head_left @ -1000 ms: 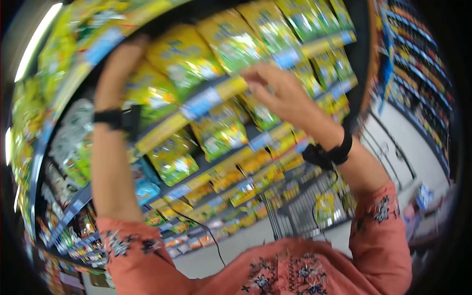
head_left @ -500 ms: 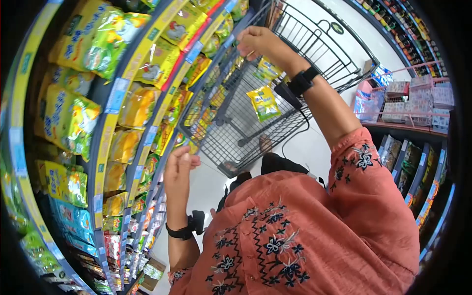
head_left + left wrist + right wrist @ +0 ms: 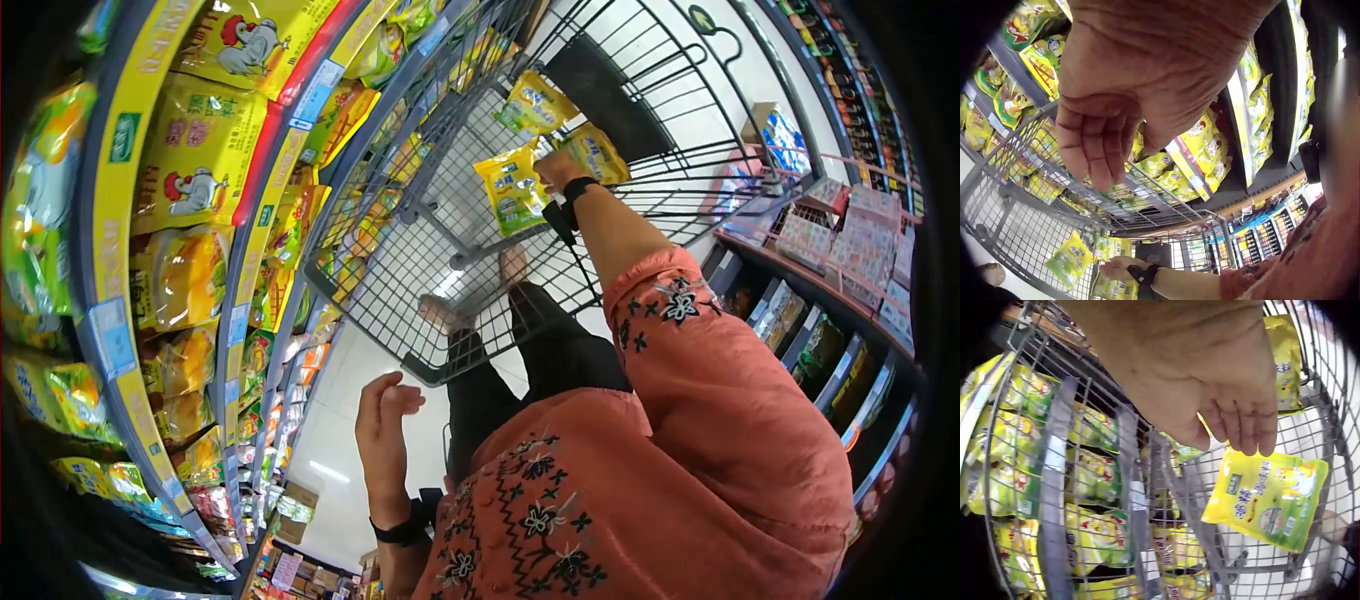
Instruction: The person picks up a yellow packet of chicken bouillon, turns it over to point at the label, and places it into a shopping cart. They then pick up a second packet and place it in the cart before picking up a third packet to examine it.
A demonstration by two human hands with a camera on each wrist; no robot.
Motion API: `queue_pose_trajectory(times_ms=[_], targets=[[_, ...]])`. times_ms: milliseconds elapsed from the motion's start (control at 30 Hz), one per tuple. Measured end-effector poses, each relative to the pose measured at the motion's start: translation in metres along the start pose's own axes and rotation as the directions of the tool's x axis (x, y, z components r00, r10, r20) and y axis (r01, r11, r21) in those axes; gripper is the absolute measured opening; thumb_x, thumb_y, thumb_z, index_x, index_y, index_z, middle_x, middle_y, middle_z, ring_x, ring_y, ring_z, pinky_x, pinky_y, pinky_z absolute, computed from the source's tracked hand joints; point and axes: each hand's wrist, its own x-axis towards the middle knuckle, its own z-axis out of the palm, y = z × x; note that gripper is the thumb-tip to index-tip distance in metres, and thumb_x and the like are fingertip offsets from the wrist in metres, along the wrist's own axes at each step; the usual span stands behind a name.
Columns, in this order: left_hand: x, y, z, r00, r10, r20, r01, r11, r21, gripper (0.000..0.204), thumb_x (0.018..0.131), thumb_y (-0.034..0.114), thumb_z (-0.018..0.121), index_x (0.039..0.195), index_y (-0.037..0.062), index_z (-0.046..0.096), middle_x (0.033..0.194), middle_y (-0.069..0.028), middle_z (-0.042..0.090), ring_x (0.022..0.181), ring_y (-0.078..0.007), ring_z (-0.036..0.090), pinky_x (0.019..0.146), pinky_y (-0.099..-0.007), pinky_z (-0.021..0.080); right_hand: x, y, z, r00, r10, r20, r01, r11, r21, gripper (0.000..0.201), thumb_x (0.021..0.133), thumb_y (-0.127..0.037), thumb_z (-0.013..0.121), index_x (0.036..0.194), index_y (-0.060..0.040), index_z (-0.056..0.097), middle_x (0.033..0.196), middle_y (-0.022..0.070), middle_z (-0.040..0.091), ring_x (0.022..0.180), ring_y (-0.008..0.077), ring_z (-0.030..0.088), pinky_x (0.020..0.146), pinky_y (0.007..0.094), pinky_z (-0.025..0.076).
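Observation:
In the head view my right hand [image 3: 560, 174] is inside the wire cart [image 3: 430, 372], beside a yellow-green packet [image 3: 512, 190]. The right wrist view shows the right hand [image 3: 1210, 381] with its fingers extended and their tips at the upper edge of that packet [image 3: 1266, 500]; whether they touch it I cannot tell. Two more yellow packets [image 3: 537, 104] [image 3: 597, 155] lie close to the hand. My left hand [image 3: 385, 430] hangs near the cart's corner, fingers loosely bent and holding nothing; the left wrist view shows the left hand [image 3: 1129, 94] above the cart.
Shelves [image 3: 120, 320] full of yellow bags run along the left side. On the right are pink wire racks with small boxes [image 3: 835, 240] and a low shelf [image 3: 800, 330]. A dark flat panel [image 3: 610, 95] is at the cart's far part. Legs and feet show beneath the cart.
My hands have left the shelf seen a second ago. The right hand has moved down into the cart, and a third packet shows there. The left hand stays low beside the cart.

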Motion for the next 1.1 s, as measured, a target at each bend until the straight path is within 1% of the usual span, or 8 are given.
queue_pose_trajectory(times_ms=[100, 233, 567, 667, 767, 867, 1067, 1100], targets=[[0.007, -0.005, 0.007, 0.999, -0.046, -0.019, 0.046, 0.999, -0.011, 0.034, 0.105, 0.026, 0.048, 0.119, -0.0039, 0.057, 0.093, -0.0099, 0.067, 0.086, -0.0181, 0.066, 0.08, -0.0312, 0.052, 0.033, 0.024, 0.008, 0.999, 0.051, -0.009, -0.052, 0.991, -0.127, 0.044, 0.088, -0.03, 0.064, 0.112, 0.0066, 0.067, 0.103, 0.0172, 0.071, 0.086, 0.028, 0.071, 0.068, 0.0386, 0.057], [0.019, -0.006, 0.019, 0.988, -0.156, -0.003, 0.156, 0.988, -0.024, 0.029, 0.103, 0.018, 0.051, 0.119, -0.005, 0.057, 0.096, -0.0105, 0.068, 0.088, -0.016, 0.065, 0.081, -0.029, 0.051, 0.062, 0.054, 0.017, 0.998, 0.065, 0.008, -0.06, 0.966, -0.252, 0.037, 0.085, -0.03, 0.068, 0.105, 0.0015, 0.069, 0.104, 0.0145, 0.069, 0.084, 0.0262, 0.069, 0.065, 0.0354, 0.058], [0.035, -0.018, 0.036, 0.974, -0.224, 0.029, 0.225, 0.974, -0.025, 0.028, 0.1, 0.016, 0.052, 0.118, -0.0047, 0.057, 0.099, -0.0117, 0.069, 0.09, -0.0176, 0.066, 0.081, -0.0293, 0.052, 0.08, 0.089, 0.022, 0.998, 0.058, 0.019, -0.055, 0.988, -0.148, 0.039, 0.081, -0.037, 0.067, 0.088, 0.0007, 0.074, 0.087, 0.0177, 0.074, 0.079, 0.0287, 0.071, 0.069, 0.0403, 0.055], [0.041, -0.019, 0.038, 0.972, -0.231, 0.033, 0.232, 0.972, -0.026, 0.028, 0.1, 0.017, 0.052, 0.118, -0.004, 0.058, 0.099, -0.0119, 0.069, 0.09, -0.0179, 0.067, 0.081, -0.0296, 0.052, 0.096, 0.101, 0.024, 0.998, 0.05, -0.022, -0.053, 0.982, -0.181, 0.042, 0.081, -0.039, 0.066, 0.092, 0.0013, 0.073, 0.089, 0.0174, 0.074, 0.079, 0.0295, 0.071, 0.071, 0.0393, 0.055], [0.044, -0.02, 0.042, 0.973, -0.229, 0.041, 0.23, 0.973, -0.03, 0.027, 0.1, 0.016, 0.052, 0.118, -0.0034, 0.058, 0.098, -0.0114, 0.069, 0.09, -0.0175, 0.066, 0.08, -0.0297, 0.052, 0.116, 0.113, 0.031, 0.994, 0.034, -0.107, -0.045, 0.993, -0.108, 0.044, 0.079, -0.035, 0.072, 0.108, -0.0027, 0.063, 0.102, 0.0104, 0.067, 0.088, 0.0265, 0.065, 0.068, 0.04, 0.055], [0.046, -0.027, 0.043, 0.972, -0.23, 0.054, 0.232, 0.972, -0.041, 0.026, 0.1, 0.015, 0.052, 0.118, -0.0025, 0.058, 0.098, -0.0108, 0.069, 0.09, -0.017, 0.066, 0.08, -0.0298, 0.052, 0.113, 0.104, 0.024, 0.995, 0.087, 0.038, -0.085, 0.995, -0.055, 0.05, 0.079, -0.033, 0.071, 0.118, -0.0044, 0.059, 0.106, 0.0096, 0.065, 0.09, 0.0265, 0.064, 0.067, 0.0395, 0.054], [0.043, -0.031, 0.043, 0.975, -0.22, 0.043, 0.222, 0.974, -0.039, 0.024, 0.1, 0.013, 0.05, 0.118, -0.0016, 0.058, 0.098, -0.0101, 0.069, 0.09, -0.0163, 0.066, 0.079, -0.0297, 0.052, 0.121, 0.105, 0.024, 0.997, 0.076, 0.01, -0.07, 0.956, -0.286, 0.042, 0.082, -0.026, 0.069, 0.115, -0.002, 0.059, 0.108, 0.01, 0.064, 0.089, 0.0252, 0.064, 0.068, 0.0392, 0.055], [0.043, -0.03, 0.043, 0.976, -0.215, 0.04, 0.217, 0.976, -0.034, 0.024, 0.101, 0.014, 0.051, 0.118, -0.0016, 0.058, 0.098, -0.0101, 0.069, 0.089, -0.0163, 0.066, 0.079, -0.0296, 0.052, 0.117, 0.1, 0.024, 0.998, 0.064, 0.03, -0.057, 0.98, -0.19, 0.04, 0.083, -0.026, 0.069, 0.112, 0.0002, 0.061, 0.105, 0.0119, 0.066, 0.088, 0.0263, 0.066, 0.071, 0.0403, 0.055]])
